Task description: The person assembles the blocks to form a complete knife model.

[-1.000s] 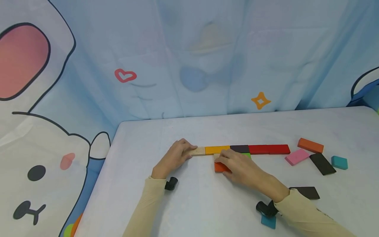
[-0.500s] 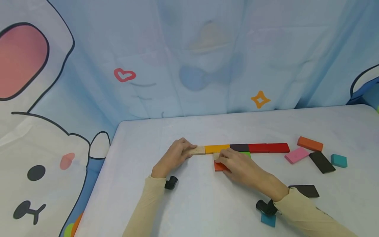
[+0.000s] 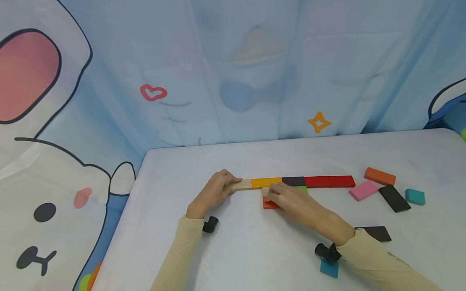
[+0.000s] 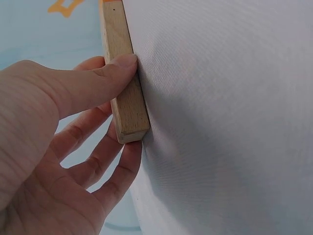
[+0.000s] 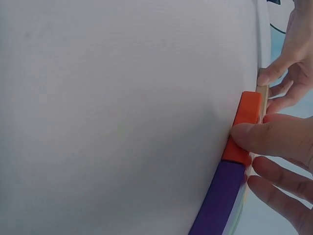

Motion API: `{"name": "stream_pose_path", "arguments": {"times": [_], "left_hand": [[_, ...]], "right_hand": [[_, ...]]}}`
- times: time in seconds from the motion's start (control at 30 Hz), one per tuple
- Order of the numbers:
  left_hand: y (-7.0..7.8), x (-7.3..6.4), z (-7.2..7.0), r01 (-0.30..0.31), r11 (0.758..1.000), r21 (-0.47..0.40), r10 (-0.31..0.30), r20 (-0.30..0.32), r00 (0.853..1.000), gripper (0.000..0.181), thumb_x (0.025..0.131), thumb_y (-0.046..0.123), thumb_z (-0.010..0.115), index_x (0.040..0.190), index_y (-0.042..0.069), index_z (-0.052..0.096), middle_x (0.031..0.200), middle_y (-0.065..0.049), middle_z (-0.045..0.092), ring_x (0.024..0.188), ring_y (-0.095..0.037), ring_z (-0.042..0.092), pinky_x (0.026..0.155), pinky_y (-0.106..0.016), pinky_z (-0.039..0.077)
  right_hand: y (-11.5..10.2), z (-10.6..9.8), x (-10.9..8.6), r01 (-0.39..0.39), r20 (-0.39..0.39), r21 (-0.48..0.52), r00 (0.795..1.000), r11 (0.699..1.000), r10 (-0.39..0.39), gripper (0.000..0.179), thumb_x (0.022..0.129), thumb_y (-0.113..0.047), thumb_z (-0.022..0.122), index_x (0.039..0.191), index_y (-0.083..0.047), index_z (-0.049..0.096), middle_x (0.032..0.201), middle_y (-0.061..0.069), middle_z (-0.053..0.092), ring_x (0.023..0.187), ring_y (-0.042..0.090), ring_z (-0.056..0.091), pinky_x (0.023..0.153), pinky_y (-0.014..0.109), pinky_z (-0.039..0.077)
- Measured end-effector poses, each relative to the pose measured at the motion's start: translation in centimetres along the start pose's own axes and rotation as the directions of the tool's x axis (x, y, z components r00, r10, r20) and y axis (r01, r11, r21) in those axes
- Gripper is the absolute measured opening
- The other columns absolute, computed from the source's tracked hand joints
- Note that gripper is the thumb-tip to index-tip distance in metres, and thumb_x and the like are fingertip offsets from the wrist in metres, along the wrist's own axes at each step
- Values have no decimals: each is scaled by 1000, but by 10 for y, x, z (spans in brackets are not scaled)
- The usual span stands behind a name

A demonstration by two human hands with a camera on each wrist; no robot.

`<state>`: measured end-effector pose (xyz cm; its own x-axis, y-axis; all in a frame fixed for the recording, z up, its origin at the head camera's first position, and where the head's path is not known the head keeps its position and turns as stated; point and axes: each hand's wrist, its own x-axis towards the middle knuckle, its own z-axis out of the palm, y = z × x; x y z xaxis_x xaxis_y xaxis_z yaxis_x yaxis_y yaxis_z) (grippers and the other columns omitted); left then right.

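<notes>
A blue curtain (image 3: 196, 72) hangs at twelve o'clock behind the white surface (image 3: 247, 250). The left arm (image 3: 178, 256) reaches in toward one o'clock, the right arm (image 3: 382, 262) toward ten. The right hand (image 3: 300, 205) bends over an orange block (image 3: 270, 203) and is clamped on it, thumb on its near face. The left hand (image 3: 216, 188), at nine o'clock from the right, pinches a wooden block (image 3: 243, 185) between thumb and fingers.

That block ends a row of five: one wooden, one yellow block (image 3: 267, 183), one dark block (image 3: 293, 181) and two red blocks (image 3: 317, 182), running nine to three o'clock. On its six o'clock side, partly hidden, are one green block (image 3: 303, 189) and one wooden piece (image 3: 265, 192), with the orange block nearer; the right wrist view shows one purple block (image 5: 217, 200) end to end with it.

Six lie loose: two black blocks (image 3: 395, 199), one other orange block (image 3: 380, 176), one pink block (image 3: 364, 190) and two small blue blocks (image 3: 415, 197). Four cluster at three o'clock from the right hand; one black lies at four, one blue at five.
</notes>
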<state>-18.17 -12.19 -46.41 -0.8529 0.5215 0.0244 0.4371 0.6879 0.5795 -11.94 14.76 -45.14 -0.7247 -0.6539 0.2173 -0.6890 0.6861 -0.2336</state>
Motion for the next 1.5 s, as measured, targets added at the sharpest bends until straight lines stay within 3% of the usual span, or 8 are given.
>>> {"name": "stream_pose_path", "arguments": {"times": [0.2,0.43,0.63,0.83,0.93,1.13,1.2,1.5], "left_hand": [[1,0,0,1,1000,9,-1,6,1000,39,95,4,75,134,6,71,121,-9,66,113,-28,60,102,-41,51],[-1,0,-1,-3,1000,12,3,8,1000,38,96,4,75,133,6,71,122,-9,66,114,-28,60,103,-41,51],[-2,-2,-2,4,1000,6,-4,11,1000,38,96,4,75,133,5,71,121,-9,66,113,-27,59,102,-41,51],[-2,-3,-2,15,1000,9,-15,10,1000,39,96,4,75,134,6,71,121,-9,65,113,-27,59,102,-42,51],[-2,-2,-1,17,1000,14,-17,13,1000,39,96,4,75,135,6,71,121,-9,65,113,-27,58,102,-42,50],[-2,-2,-1,8,1000,-5,-8,20,1000,39,96,4,74,135,7,71,123,-9,65,113,-28,58,102,-42,50],[-1,-2,-1,1,1000,-9,-1,19,1000,39,96,3,74,134,6,71,122,-9,65,113,-28,58,101,-42,50],[0,-2,-2,6,1000,-10,-6,13,1000,39,95,3,75,134,6,71,122,-10,65,115,-29,59,104,-42,50]], "right_hand": [[2,-8,-10,-32,-5,23,999,999,32,31,79,-2,91,108,-6,80,102,5,68,92,21,63,79,32,62],[14,-39,-32,-141,-37,3,989,990,141,36,76,-9,94,109,-10,80,107,7,67,99,26,68,80,40,63],[26,-54,-62,-207,-38,2,978,978,207,39,75,-11,95,110,-10,79,109,9,68,102,30,68,78,43,64],[40,-54,-99,-257,15,12,966,966,257,37,73,-17,97,106,-17,81,102,0,67,95,22,66,76,39,64],[48,-51,-122,-300,70,24,952,954,297,38,72,-21,98,106,-20,81,103,-4,66,96,19,65,77,38,64],[67,-51,-160,-425,254,28,879,905,405,45,71,-25,97,112,-20,80,106,-6,65,99,21,61,81,44,63],[71,-50,-168,-440,279,15,864,898,419,45,71,-23,97,112,-19,80,105,-6,65,97,20,61,81,44,62],[75,-46,-178,-446,259,-5,864,895,432,46,68,-17,98,110,-16,80,101,-6,65,92,19,63,80,45,62]]}}
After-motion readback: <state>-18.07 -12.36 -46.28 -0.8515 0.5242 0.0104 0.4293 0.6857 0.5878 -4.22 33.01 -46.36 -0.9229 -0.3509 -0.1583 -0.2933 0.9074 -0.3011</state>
